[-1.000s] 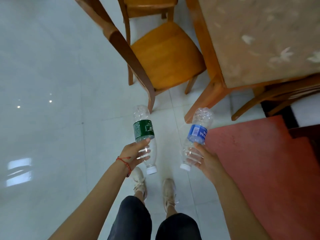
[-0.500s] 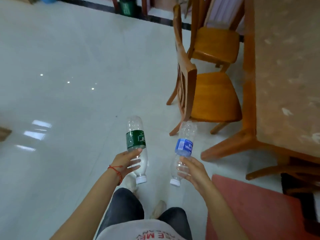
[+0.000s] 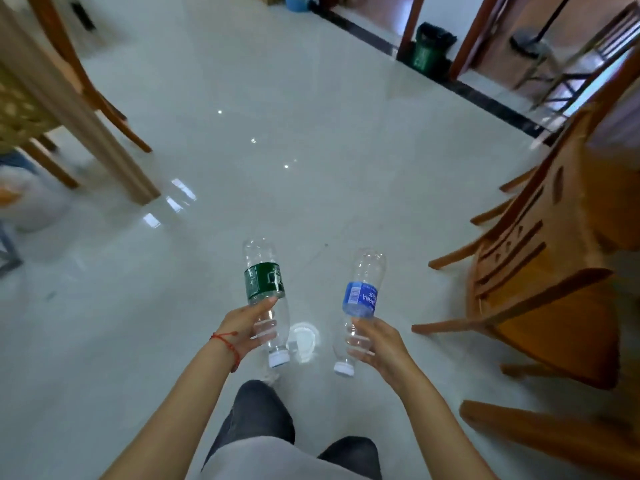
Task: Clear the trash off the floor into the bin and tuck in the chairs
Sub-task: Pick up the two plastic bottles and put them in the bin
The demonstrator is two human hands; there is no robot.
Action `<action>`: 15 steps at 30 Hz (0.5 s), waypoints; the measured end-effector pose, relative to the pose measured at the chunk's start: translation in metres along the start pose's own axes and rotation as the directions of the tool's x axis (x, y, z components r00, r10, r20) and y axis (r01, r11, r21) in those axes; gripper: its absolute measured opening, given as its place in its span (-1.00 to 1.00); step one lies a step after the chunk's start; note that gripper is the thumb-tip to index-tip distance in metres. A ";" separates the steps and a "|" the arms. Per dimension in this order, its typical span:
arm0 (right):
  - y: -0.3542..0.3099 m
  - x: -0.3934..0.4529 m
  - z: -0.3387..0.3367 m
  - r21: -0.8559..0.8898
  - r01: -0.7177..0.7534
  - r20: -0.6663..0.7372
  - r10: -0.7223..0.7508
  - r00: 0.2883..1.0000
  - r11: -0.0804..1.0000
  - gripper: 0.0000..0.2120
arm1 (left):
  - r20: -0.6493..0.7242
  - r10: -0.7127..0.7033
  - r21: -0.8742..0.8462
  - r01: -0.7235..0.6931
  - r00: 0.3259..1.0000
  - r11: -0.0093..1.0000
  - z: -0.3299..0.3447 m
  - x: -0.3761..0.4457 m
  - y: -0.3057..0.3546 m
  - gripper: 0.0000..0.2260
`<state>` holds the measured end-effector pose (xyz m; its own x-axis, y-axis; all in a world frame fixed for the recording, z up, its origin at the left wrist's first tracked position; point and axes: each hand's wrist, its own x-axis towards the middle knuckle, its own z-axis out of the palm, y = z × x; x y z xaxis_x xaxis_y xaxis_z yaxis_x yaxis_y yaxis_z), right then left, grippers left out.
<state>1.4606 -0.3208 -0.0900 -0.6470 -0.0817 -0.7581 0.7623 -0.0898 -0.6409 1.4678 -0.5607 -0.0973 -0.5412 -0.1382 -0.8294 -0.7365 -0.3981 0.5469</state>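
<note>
1. Your left hand (image 3: 246, 325) grips the green-label bottle (image 3: 266, 299); your right hand (image 3: 375, 342) grips the blue-label bottle (image 3: 358, 306), both above the floor (image 3: 242, 168).
2. The green bin (image 3: 429, 48) stands well apart; the smooth empty plastic could slip from your grip on the way there.

Left hand (image 3: 246, 325): curling round a clear bottle, red string at the wrist, forearm reaching forward.
Right hand (image 3: 379, 344): gripping a second clear bottle, forearm reaching forward.
Hands: staying apart, side by side.
</note>
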 end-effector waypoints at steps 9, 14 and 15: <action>-0.075 0.078 0.129 -0.006 -0.041 0.043 0.041 0.998 0.999 -0.73 | -0.060 0.023 -0.080 -0.027 0.998 0.996 -0.080 0.059 0.114 -0.64; -0.110 0.116 0.170 0.003 -0.074 0.048 0.074 0.996 0.997 -0.85 | -0.093 0.032 -0.106 -0.041 0.995 0.994 -0.105 0.092 0.165 -0.71; -0.118 0.125 0.175 0.001 -0.079 0.050 0.079 0.996 0.997 -0.87 | -0.091 0.034 -0.098 -0.043 0.995 0.994 -0.106 0.100 0.173 -0.74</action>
<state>1.2876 -0.4945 -0.0880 -0.5850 -0.1383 -0.7991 0.8109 -0.0845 -0.5790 1.3291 -0.7401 -0.0975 -0.5267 -0.2336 -0.8173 -0.6692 -0.4789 0.5681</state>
